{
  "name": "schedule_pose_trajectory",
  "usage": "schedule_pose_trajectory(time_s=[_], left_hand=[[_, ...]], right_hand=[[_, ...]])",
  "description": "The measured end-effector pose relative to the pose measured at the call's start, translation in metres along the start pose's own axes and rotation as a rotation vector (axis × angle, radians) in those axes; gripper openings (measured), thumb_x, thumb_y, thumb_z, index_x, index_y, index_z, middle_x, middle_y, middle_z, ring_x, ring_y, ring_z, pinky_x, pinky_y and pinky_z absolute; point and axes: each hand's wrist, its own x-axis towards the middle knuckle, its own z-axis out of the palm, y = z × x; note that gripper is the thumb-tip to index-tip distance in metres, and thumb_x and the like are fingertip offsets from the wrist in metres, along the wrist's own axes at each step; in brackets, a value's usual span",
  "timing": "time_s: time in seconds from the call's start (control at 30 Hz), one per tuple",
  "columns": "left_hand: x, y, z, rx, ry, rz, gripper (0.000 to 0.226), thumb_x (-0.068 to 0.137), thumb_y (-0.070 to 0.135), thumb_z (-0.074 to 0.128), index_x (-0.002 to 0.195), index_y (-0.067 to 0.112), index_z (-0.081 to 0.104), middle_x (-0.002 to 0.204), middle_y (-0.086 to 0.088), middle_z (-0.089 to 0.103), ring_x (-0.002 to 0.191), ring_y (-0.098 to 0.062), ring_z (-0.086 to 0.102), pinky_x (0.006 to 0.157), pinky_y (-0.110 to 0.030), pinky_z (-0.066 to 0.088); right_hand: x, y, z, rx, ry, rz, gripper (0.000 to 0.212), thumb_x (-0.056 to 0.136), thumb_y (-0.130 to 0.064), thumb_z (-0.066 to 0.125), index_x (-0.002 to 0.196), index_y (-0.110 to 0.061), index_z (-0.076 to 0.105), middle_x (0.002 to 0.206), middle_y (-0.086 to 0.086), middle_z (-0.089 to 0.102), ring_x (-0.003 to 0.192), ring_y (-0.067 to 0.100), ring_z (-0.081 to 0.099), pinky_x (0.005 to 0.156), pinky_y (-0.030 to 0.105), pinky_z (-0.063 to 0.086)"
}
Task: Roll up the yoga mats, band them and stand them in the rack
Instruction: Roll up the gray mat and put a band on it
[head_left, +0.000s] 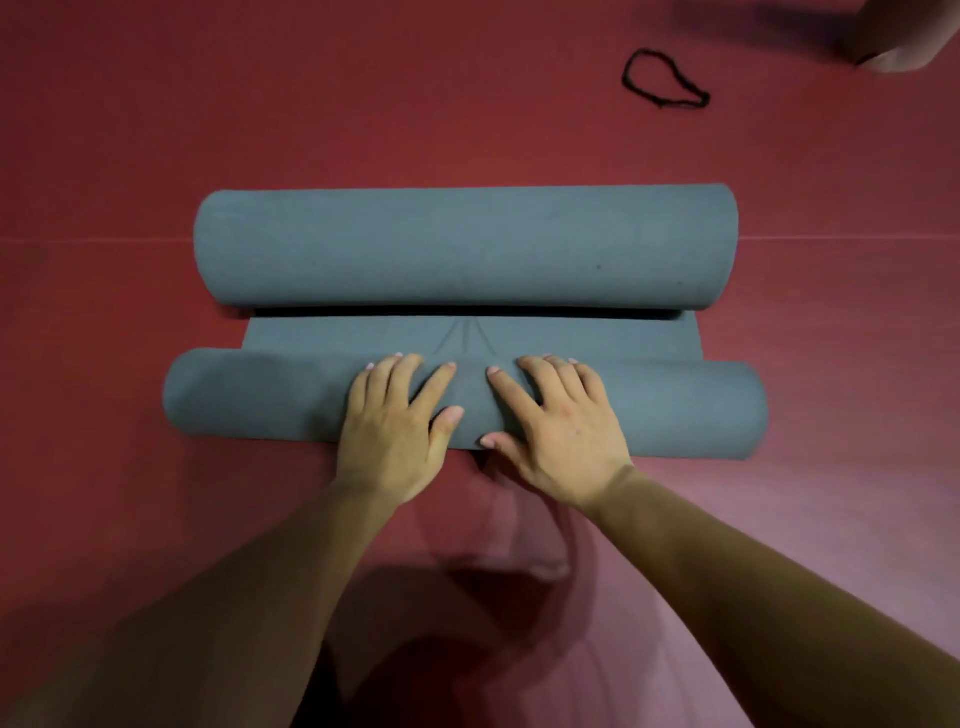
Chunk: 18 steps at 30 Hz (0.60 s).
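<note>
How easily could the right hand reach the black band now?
Probably yes, with a stretch. The right hand presses flat on the near roll, holding nothing. The band lies loose on the floor beyond the far roll, off to the right, so the hand need only pass over that roll.

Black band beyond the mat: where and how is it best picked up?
Pinch one strand of the black band from straight above, probably at its narrower right end. It lies flat on the red floor as a thin open loop, apart from the mat, so a side approach finds no edge. The right hand is nearer.
</note>
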Motion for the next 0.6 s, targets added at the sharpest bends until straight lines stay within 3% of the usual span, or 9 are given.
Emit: schedule_pose_trajectory(time_s=[0.27, 0.37, 0.5, 0.6], left_hand=[[0.043, -0.008, 0.017, -0.017, 0.147, 0.013, 0.042, 0.102, 0.040, 0.040, 0.121, 0.017, 0.070, 0.116, -0.014, 0.065, 0.103, -0.037, 0.058, 0.093, -0.050, 0.043], [0.052, -0.010, 0.019, -0.052, 0.142, 0.023, 0.048, 0.105, 0.043, 0.033, 0.120, 0.017, 0.070, 0.112, -0.010, 0.066, 0.098, -0.035, 0.060, 0.088, -0.048, 0.043], [0.058, -0.015, 0.019, -0.095, 0.140, 0.052, 0.047, 0.103, 0.043, 0.038, 0.134, 0.016, 0.062, 0.127, -0.011, 0.063, 0.109, -0.034, 0.060, 0.091, -0.048, 0.043], [0.047, -0.013, 0.020, -0.109, 0.152, 0.080, 0.045, 0.101, 0.045, 0.046, 0.130, 0.016, 0.064, 0.127, -0.013, 0.062, 0.114, -0.037, 0.057, 0.097, -0.052, 0.042]], right_hand=[[0.037, 0.028, 0.000, -0.016, -0.051, -0.073, 0.074, 0.091, -0.073, 0.051, 0.141, -0.018, 0.058, 0.128, 0.018, 0.061, 0.116, 0.036, 0.057, 0.098, 0.047, 0.042], [0.045, 0.027, 0.002, 0.018, -0.030, -0.062, 0.075, 0.085, -0.077, 0.057, 0.130, -0.018, 0.065, 0.119, 0.016, 0.061, 0.106, 0.037, 0.057, 0.096, 0.047, 0.044], [0.046, 0.027, 0.010, 0.043, 0.036, -0.034, 0.073, 0.086, -0.076, 0.059, 0.122, -0.014, 0.070, 0.112, 0.013, 0.067, 0.095, 0.036, 0.062, 0.088, 0.046, 0.048], [0.053, 0.032, 0.011, 0.048, 0.028, -0.042, 0.074, 0.086, -0.077, 0.059, 0.123, -0.015, 0.071, 0.111, 0.010, 0.068, 0.095, 0.033, 0.063, 0.087, 0.044, 0.048]])
